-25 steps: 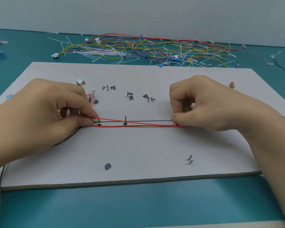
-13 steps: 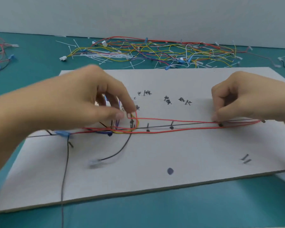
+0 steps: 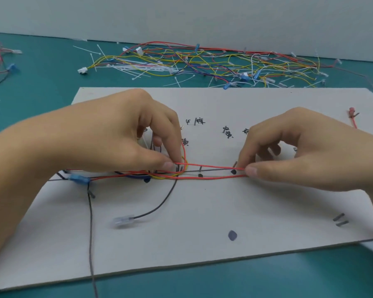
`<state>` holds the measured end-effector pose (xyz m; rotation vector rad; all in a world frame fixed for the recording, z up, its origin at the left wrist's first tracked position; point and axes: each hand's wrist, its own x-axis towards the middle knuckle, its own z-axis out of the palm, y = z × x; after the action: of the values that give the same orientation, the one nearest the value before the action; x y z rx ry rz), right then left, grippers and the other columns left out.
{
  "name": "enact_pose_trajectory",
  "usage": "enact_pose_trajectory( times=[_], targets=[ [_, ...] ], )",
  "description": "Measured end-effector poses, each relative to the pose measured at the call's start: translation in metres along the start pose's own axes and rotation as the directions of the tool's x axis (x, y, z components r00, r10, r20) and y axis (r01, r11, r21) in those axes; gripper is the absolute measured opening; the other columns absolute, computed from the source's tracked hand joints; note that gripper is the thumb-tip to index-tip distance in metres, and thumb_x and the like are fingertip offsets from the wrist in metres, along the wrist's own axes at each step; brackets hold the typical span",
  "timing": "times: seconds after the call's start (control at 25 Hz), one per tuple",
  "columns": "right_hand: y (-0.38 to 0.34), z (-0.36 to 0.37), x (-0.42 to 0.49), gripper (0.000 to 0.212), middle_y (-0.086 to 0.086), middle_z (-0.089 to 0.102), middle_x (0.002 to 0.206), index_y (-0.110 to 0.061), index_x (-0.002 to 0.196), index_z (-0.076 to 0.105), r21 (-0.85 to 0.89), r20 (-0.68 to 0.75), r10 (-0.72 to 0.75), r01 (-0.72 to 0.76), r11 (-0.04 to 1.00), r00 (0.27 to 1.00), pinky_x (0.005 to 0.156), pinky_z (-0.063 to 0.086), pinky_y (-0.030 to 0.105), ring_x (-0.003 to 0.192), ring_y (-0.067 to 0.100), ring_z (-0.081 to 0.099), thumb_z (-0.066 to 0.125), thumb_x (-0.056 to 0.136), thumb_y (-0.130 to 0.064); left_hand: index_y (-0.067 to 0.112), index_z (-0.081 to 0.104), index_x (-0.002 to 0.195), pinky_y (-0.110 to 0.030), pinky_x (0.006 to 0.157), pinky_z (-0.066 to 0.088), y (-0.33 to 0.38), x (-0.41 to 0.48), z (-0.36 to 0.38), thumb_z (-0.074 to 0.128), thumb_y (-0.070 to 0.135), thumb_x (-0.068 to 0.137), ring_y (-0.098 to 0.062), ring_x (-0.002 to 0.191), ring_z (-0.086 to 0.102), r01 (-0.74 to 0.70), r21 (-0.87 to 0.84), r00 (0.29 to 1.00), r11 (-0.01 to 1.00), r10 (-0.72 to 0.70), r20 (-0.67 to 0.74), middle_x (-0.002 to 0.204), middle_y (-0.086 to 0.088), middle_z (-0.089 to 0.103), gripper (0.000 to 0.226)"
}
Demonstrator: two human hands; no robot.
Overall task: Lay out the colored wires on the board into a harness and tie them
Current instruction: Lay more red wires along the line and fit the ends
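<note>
A white board (image 3: 202,244) with pins and handwritten marks lies on the teal table. Two red wires (image 3: 211,172) run side by side along a drawn line at the board's middle. My left hand (image 3: 108,138) pinches them at their left end, where they loop around pins with yellow, blue and black wires. My right hand (image 3: 306,151) pinches the same red wires between thumb and forefinger further right. A black wire with a clear terminal (image 3: 123,220) trails toward the front. A blue terminal (image 3: 79,179) sits at the bundle's left.
A pile of loose colored wires and white cable ties (image 3: 202,65) lies behind the board. More wires (image 3: 0,67) lie at the far left. A red terminal (image 3: 352,111) rests near the board's right edge; two pins (image 3: 339,219) stand front right.
The view swung left, showing the bundle's left part. My right hand slid left along the red wires toward the middle. My left hand stays at the pin cluster.
</note>
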<state>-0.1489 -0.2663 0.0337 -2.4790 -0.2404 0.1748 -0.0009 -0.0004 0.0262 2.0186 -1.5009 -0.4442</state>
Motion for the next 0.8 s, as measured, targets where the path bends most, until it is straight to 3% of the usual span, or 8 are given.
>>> enact_pose_trajectory(
  times=[0.16, 0.28, 0.6, 0.8],
  targets=[
    [0.0022, 0.0021, 0.0009, 0.013, 0.002, 0.071, 0.073, -0.039, 0.088, 0.078, 0.05, 0.029, -0.018, 0.017, 0.999, 0.999, 0.059, 0.052, 0.043, 0.065, 0.022, 0.061, 0.072, 0.077, -0.041, 0.042, 0.081, 0.081, -0.037, 0.071, 0.056, 0.0022, 0.0005, 0.0022, 0.078, 0.036, 0.075, -0.02, 0.082, 0.072, 0.008, 0.009, 1.0, 1.0, -0.008, -0.004, 0.091, 0.015, 0.077, 0.008],
    [0.0038, 0.0049, 0.0009, 0.012, 0.006, 0.072, 0.072, -0.037, 0.087, 0.078, 0.075, 0.068, -0.024, 0.018, 0.997, 0.997, 0.06, 0.054, 0.044, 0.062, 0.025, 0.062, 0.071, 0.079, -0.04, 0.042, 0.08, 0.083, -0.039, 0.069, 0.057, 0.0027, 0.0003, 0.0022, 0.077, 0.037, 0.076, -0.022, 0.071, 0.071, 0.023, 0.01, 1.0, 1.0, -0.023, 0.007, 0.086, 0.014, 0.077, 0.009],
    [0.0046, 0.0072, 0.0047, 0.015, 0.007, 0.073, 0.075, -0.034, 0.09, 0.079, 0.126, 0.106, -0.017, 0.003, 0.992, 0.994, 0.059, 0.054, 0.041, 0.062, 0.022, 0.062, 0.072, 0.079, -0.04, 0.042, 0.076, 0.092, -0.044, 0.071, 0.059, 0.0024, -0.0023, 0.001, 0.069, 0.052, 0.076, -0.024, 0.067, 0.068, 0.076, -0.024, 0.995, 0.997, -0.074, 0.071, 0.09, 0.007, 0.077, 0.02],
    [0.0033, 0.0075, 0.0029, 0.01, 0.005, 0.074, 0.075, -0.035, 0.088, 0.08, 0.141, 0.103, 0.002, -0.017, 0.99, 0.995, 0.057, 0.052, 0.038, 0.061, 0.017, 0.061, 0.075, 0.08, -0.035, 0.042, 0.079, 0.089, -0.047, 0.066, 0.056, -0.0014, -0.0014, -0.0009, 0.072, 0.051, 0.076, -0.037, 0.073, 0.068, 0.045, -0.068, 0.998, 0.997, -0.041, 0.051, 0.089, 0.0, 0.078, 0.017]
  ],
)
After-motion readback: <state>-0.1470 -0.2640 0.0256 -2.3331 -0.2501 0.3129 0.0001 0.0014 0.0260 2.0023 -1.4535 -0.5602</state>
